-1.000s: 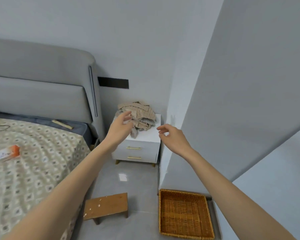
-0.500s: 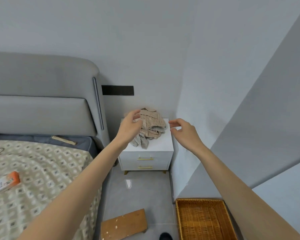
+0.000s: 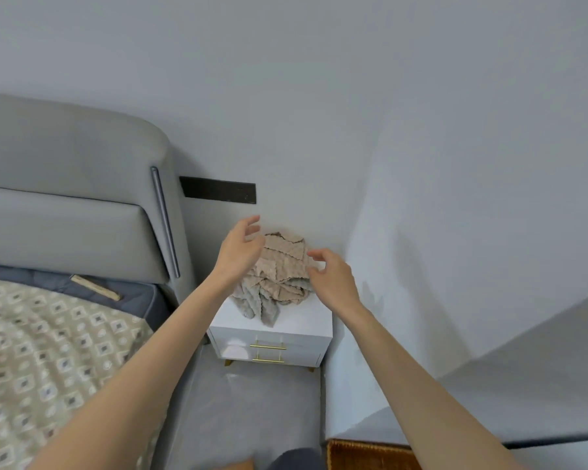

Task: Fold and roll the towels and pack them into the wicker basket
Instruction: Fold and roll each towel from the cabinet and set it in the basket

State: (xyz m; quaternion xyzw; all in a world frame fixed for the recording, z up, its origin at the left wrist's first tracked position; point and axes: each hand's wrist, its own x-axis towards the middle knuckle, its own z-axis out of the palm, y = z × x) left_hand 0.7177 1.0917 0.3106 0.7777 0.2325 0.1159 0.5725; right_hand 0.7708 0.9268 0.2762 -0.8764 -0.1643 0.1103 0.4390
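A crumpled heap of beige and grey towels (image 3: 280,276) lies on top of a white nightstand (image 3: 286,325) in the room's corner. My left hand (image 3: 240,251) hovers at the heap's left side, fingers spread and loosely curved, holding nothing. My right hand (image 3: 331,278) reaches in at the heap's right side, fingers loosely curved, also empty. Whether either hand touches the cloth I cannot tell. Only the top rim of the wicker basket (image 3: 360,452) shows, on the floor at the bottom edge.
A bed with a patterned cover (image 3: 48,361) and grey headboard (image 3: 72,212) stands left of the nightstand. A wall (image 3: 455,232) closes in on the right. A narrow strip of grey floor (image 3: 252,401) runs between bed and wall.
I have come closer to the nightstand. Both hands have moved in around the towel heap. The basket has slid almost out of view at the bottom, and the wooden stool is nearly gone.
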